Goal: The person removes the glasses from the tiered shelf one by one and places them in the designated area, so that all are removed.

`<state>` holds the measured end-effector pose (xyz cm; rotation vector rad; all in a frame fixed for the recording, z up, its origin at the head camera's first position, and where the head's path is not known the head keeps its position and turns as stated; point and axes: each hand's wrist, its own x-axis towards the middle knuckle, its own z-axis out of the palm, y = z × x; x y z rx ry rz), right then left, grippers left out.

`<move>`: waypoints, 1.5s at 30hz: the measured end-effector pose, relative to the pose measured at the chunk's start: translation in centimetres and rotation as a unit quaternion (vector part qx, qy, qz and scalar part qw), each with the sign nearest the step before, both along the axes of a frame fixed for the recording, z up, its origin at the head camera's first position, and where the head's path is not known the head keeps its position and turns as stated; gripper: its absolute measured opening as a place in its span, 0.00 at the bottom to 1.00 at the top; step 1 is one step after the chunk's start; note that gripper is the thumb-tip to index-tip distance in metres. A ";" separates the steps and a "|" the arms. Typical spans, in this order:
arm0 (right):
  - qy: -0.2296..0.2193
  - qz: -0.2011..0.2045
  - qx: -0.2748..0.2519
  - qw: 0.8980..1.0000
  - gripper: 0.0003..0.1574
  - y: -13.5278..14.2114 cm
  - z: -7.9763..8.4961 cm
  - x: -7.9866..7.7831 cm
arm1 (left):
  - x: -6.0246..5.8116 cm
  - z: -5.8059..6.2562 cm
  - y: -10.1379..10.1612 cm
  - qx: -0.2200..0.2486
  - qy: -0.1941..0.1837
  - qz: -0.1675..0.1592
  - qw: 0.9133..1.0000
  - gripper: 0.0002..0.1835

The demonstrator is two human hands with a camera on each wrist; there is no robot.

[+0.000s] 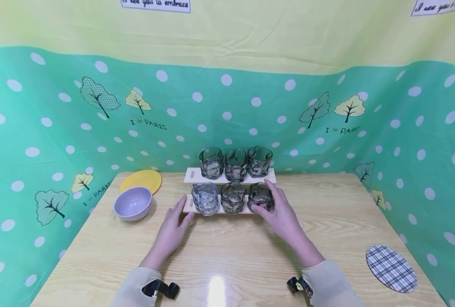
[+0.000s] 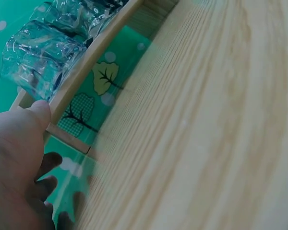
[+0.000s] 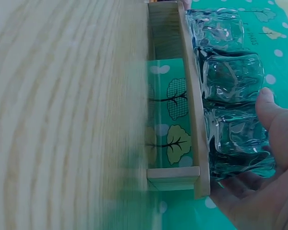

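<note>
My right hand [image 1: 282, 215] holds the dark glass [image 1: 260, 196] at the right end of the front row, thumb at its near side and fingers round its far right. This glass [image 3: 237, 141] sits on a raised wooden rack [image 3: 194, 96]. A dark glass [image 1: 233, 198] stands in the middle of that row, and a clearer, bluish glass [image 1: 205, 199] at the left. My left hand [image 1: 172, 228] is at the rack's left end, fingers spread. In the left wrist view its thumb [image 2: 41, 111] touches the rack's edge; the index fingertip is hidden there.
Behind, a second white rack [image 1: 192, 175] carries three dark glasses [image 1: 236, 164]. A lilac bowl [image 1: 133, 204] overlaps a yellow plate [image 1: 150, 179] at left. A checked oval mat [image 1: 391, 268] lies at right. Patterned cloth [image 1: 227, 98] hangs behind the wooden table [image 1: 235, 256].
</note>
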<state>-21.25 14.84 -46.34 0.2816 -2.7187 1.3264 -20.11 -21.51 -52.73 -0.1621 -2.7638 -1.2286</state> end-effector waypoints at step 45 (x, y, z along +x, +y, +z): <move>-0.003 -0.038 -0.025 0.999 0.66 -0.2 -0.6 -0.3 | 0.2 -0.3 0.1 -0.004 -0.028 0.012 1.000 0.37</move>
